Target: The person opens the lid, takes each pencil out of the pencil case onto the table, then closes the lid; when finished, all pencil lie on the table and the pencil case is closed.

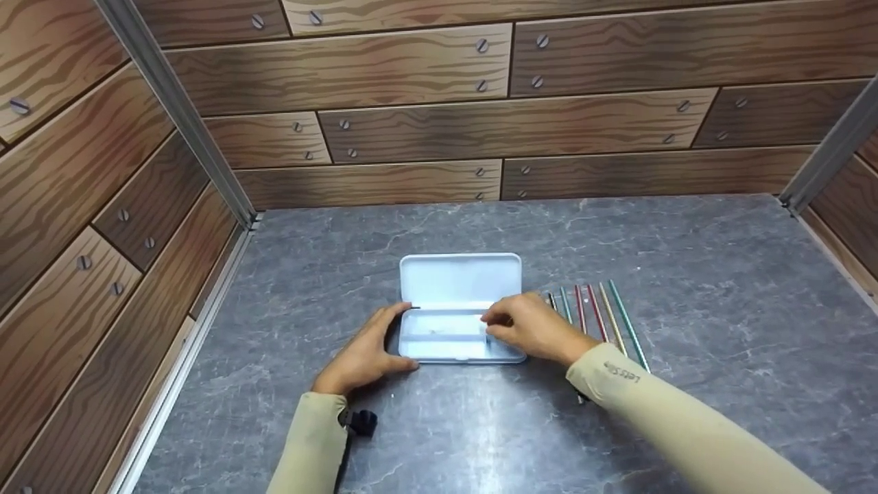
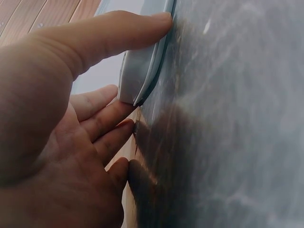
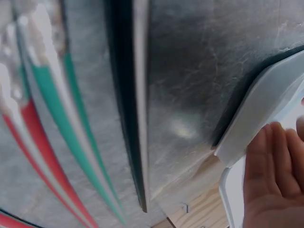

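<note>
A pale blue-white pencil case [image 1: 461, 281] lies on the table, its lid raised at the back and its tray divided into compartments. My left hand [image 1: 363, 350] holds the left end of the case, thumb along the front edge and fingers at the back corner. In the left wrist view, the thumb [image 2: 118, 31] presses the side of the case [image 2: 140, 71]. Over the tray's right part, my right hand [image 1: 538, 326] has thumb and forefinger together at a small white piece [image 1: 483, 325], mostly covered by the fingers. The right wrist view shows curled fingers [image 3: 278, 166] above the case [image 3: 261, 109].
Several slim pencils lie side by side right of the case, among them a green pencil [image 1: 629, 326], a yellow pencil [image 1: 610, 312] and a red pencil [image 1: 595, 312]. The right forearm passes over their near ends. Wood-patterned walls [image 1: 411, 130] enclose the grey marbled table [image 1: 329, 254].
</note>
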### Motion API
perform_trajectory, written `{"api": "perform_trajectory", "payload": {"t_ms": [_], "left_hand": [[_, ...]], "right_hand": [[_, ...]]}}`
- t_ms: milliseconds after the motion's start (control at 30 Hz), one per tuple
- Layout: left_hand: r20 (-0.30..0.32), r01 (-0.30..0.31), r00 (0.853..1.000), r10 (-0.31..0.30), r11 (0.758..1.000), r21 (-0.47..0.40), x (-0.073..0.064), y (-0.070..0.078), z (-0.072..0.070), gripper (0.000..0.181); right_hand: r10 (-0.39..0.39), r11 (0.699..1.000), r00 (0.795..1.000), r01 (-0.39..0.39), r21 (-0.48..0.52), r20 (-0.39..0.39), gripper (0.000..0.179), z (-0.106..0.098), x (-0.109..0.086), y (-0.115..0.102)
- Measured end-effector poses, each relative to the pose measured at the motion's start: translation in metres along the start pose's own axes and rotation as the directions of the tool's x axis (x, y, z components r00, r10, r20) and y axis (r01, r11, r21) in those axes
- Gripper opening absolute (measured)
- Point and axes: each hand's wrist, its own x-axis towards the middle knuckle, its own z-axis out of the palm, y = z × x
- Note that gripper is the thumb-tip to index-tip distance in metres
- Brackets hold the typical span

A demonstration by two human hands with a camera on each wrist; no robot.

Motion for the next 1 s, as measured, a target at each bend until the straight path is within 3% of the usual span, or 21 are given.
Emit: {"api": "perform_trajectory", "payload": {"t_ms": [200,433,1000], "left_hand": [[-0.003,-0.003,1.0,0.003,1.0,0.001,0.002,0.001,-0.003,0.102],[0.012,0.003,1.0,-0.003,1.0,-0.002,0.0,0.001,-0.001,0.102],[0.004,0.005,1.0,-0.005,1.0,-0.002,0.0,0.001,-0.001,0.102]], "right_hand": [[-0.018,1.0,0.996,0.02,-0.022,0.085,0.02,-0.002,0.006,-0.003],[0.02,0.999,0.981,-0.014,-0.029,0.192,0.016,-0.003,0.013,-0.008],[0.08,0.995,0.966,-0.09,0.031,0.245,0.009,-0.006,0.018,-0.008]]}}
